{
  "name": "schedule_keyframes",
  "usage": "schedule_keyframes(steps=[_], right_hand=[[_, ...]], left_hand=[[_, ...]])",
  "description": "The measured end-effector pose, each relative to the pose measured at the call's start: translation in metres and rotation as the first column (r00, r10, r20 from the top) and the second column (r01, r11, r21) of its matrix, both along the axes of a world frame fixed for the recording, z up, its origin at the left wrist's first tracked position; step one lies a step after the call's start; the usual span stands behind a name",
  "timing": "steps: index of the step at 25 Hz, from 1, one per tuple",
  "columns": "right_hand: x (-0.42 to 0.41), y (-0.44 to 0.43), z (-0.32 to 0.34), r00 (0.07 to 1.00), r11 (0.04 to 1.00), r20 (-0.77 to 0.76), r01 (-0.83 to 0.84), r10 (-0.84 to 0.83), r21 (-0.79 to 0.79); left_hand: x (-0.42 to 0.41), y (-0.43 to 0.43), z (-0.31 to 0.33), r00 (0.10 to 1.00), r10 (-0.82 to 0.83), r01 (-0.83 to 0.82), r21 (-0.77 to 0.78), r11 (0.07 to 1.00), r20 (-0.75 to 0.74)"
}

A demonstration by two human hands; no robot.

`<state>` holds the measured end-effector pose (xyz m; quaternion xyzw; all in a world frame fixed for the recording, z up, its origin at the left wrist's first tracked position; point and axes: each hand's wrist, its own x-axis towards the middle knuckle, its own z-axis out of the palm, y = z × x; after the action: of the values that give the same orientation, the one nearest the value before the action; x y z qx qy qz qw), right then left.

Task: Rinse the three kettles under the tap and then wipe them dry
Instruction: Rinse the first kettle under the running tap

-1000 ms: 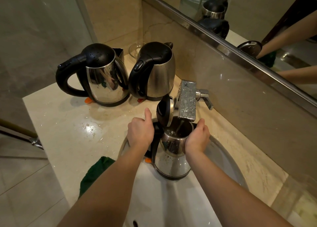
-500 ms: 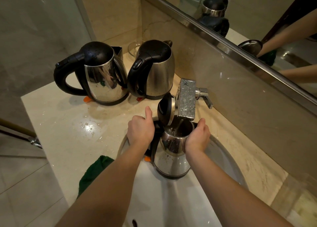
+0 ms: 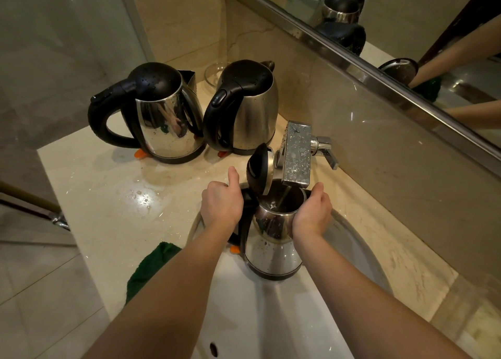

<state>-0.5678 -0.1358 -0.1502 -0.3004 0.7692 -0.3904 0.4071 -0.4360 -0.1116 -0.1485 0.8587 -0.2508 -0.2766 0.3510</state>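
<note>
A steel kettle (image 3: 272, 247) with its black lid (image 3: 257, 169) flipped up stands in the white sink (image 3: 271, 318), its mouth under the chrome tap (image 3: 296, 158). A thin stream of water runs into it. My left hand (image 3: 221, 204) grips its black handle, thumb raised. My right hand (image 3: 311, 215) holds the kettle's body near the rim. Two more steel kettles with black lids stand shut on the counter behind: one at the left (image 3: 165, 120), one at the right (image 3: 248, 109). Both carry water drops.
A green cloth (image 3: 151, 266) lies on the wet marble counter (image 3: 108, 190) left of the sink. A glass bowl (image 3: 214, 72) sits in the back corner. A mirror (image 3: 406, 33) runs along the right wall. The counter's left edge drops to a tiled floor.
Nothing has visibly changed apart from a slight shift of the camera; both hands keep holding the kettle under the running tap.
</note>
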Motion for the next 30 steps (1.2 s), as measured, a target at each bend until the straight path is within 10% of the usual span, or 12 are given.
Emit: schedule_keyframes(steps=[30], right_hand=[[0.001, 0.0, 0.0, 1.0, 1.0, 0.014, -0.003, 0.003, -0.008]], left_hand=[[0.0, 0.004, 0.006, 1.0, -0.001, 0.0, -0.014, 1.0, -0.018]])
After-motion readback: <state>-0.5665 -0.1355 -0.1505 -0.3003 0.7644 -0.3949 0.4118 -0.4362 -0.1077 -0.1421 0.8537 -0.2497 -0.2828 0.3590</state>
